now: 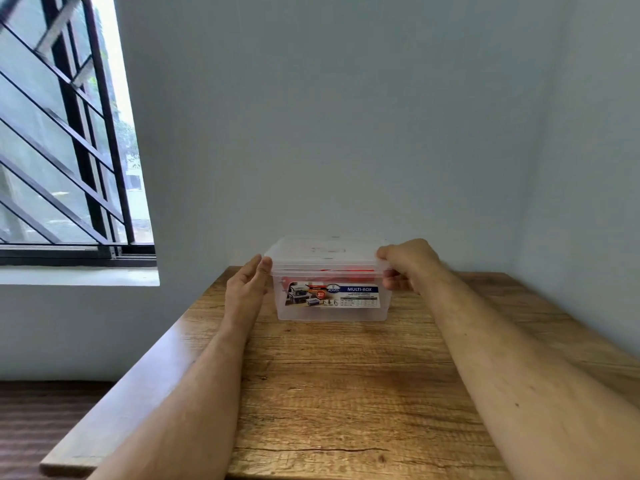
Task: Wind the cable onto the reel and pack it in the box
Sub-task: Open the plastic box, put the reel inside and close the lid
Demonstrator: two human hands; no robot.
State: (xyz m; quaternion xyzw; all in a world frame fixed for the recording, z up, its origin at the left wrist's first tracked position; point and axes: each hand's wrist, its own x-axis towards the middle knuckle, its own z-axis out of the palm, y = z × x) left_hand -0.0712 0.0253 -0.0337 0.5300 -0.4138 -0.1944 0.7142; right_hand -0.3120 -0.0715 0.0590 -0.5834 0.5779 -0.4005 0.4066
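A clear plastic box (330, 311) with a "MULTI-BOX" label stands on the wooden table (346, 393) near the back wall. Its translucent lid (325, 252) lies on top. Something red and orange shows dimly through the box wall just under the lid; the cable and reel cannot be made out. My left hand (247, 284) rests flat against the box's left side, fingers straight and touching the lid's edge. My right hand (403, 263) grips the right end of the lid and rim, thumb on top and fingers curled below.
The table sits in a corner, with pale walls behind and to the right. A barred window (62, 133) with a sill is at the left. The table's left edge drops to a dark wooden floor (41, 417).
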